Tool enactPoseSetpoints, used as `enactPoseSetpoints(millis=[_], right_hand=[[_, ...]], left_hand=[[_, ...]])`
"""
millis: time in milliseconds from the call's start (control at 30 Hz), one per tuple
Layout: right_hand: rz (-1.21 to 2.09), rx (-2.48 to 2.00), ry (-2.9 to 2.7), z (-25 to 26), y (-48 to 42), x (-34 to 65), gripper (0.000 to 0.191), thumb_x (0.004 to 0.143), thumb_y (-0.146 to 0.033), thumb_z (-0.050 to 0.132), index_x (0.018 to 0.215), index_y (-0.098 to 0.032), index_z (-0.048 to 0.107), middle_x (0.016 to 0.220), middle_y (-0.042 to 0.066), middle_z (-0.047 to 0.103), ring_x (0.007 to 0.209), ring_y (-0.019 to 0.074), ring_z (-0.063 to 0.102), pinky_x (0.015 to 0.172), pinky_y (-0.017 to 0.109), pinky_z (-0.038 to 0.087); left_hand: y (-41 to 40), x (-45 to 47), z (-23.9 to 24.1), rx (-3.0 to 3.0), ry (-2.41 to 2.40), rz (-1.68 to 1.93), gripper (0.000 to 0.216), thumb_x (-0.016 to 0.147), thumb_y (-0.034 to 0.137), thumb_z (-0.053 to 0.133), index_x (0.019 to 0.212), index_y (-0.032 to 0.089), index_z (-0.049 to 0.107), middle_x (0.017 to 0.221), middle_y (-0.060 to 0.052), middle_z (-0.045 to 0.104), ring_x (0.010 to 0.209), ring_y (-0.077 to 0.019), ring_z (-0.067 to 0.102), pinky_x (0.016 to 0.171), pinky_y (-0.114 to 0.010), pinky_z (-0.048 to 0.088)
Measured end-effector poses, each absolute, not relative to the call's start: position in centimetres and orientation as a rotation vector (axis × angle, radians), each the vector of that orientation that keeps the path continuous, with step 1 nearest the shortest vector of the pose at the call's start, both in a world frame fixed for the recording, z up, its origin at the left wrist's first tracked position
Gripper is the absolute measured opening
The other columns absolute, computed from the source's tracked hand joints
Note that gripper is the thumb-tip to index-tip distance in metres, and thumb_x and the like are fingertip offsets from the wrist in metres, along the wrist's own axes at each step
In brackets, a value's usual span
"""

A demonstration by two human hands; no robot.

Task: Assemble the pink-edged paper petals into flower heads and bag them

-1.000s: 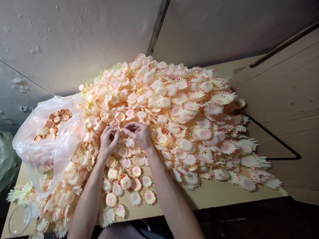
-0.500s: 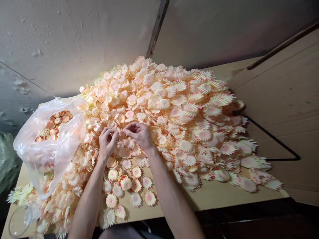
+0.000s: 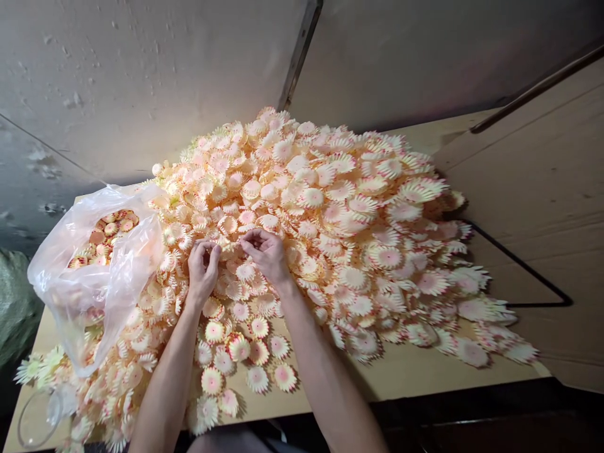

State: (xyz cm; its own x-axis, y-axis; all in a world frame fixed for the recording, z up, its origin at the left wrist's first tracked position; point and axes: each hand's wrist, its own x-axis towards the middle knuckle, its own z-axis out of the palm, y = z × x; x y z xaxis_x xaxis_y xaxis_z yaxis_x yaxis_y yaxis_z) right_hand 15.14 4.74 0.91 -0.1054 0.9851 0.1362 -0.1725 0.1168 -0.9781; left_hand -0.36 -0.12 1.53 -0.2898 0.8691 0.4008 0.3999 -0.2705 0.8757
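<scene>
A large heap of cream artificial flower heads with pink-tipped petals spreads under and around both hands. My left hand is held over the near-left part of the heap, its thumb and fingers closed in a pinch. Just to its right, my right hand is also pinched, thumb against forefinger, fingertips pointing at the left hand. Whatever lies between the fingertips is too small to make out. Below the hands, several separate flower heads lie flat on the tabletop.
A translucent plastic bag with redder flower heads inside stands at the left. Near the front-left corner is a clear round container. A wall rises behind, and cardboard with a bent black rod borders the right side.
The gap between my hands has widened slightly, the right hand shifting a little to the right. The view has shifted marginally. The heap looks unchanged.
</scene>
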Motion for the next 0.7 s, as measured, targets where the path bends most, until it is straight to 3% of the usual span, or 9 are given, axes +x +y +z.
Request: enactPoseSetpoints(millis=[200,400,533,700], right_hand=[[1.297,-0.953,-1.061,0.8,5.0,15.5,0.010,0.076,-0.031,0.059,0.077,-0.021,0.061,0.061,-0.003,0.052,0.055,0.0117,0.049,0.056,0.026,0.046],[1.384,-0.902,-1.186,1.6,4.5,15.7,0.022,0.082,-0.041,0.060,0.090,-0.022,0.070,0.084,0.003,0.065,0.074,0.0150,0.059,0.067,0.027,0.051],[1.442,-0.816,-1.309,1.8,4.2,15.6,0.034,0.074,-0.043,0.075,0.101,-0.022,0.069,0.094,0.004,0.068,0.081,0.0163,0.062,0.076,0.029,0.053],[1.396,-0.859,-1.316,1.2,4.4,15.4,0.026,0.073,-0.043,0.076,0.087,-0.021,0.071,0.085,0.004,0.070,0.077,0.0171,0.064,0.074,0.031,0.054]], left_hand=[[-0.1,-0.7,1.4,1.235,1.497,1.697,0.028,0.093,0.047,0.050,0.083,0.020,0.051,0.068,0.002,0.048,0.057,-0.0105,0.047,0.055,-0.023,0.042],[-0.4,-0.5,1.9,1.508,1.540,1.615,0.024,0.085,0.042,0.064,0.080,0.018,0.067,0.087,-0.005,0.059,0.074,-0.0133,0.055,0.061,-0.024,0.044],[-0.6,-0.3,2.2,1.669,1.459,1.545,0.017,0.080,0.034,0.072,0.088,0.020,0.074,0.089,-0.006,0.061,0.085,-0.0162,0.059,0.075,-0.028,0.048],[-0.6,-0.7,1.8,1.591,1.452,1.547,0.022,0.086,0.030,0.064,0.105,0.021,0.073,0.101,-0.008,0.062,0.091,-0.0174,0.061,0.073,-0.027,0.050]])
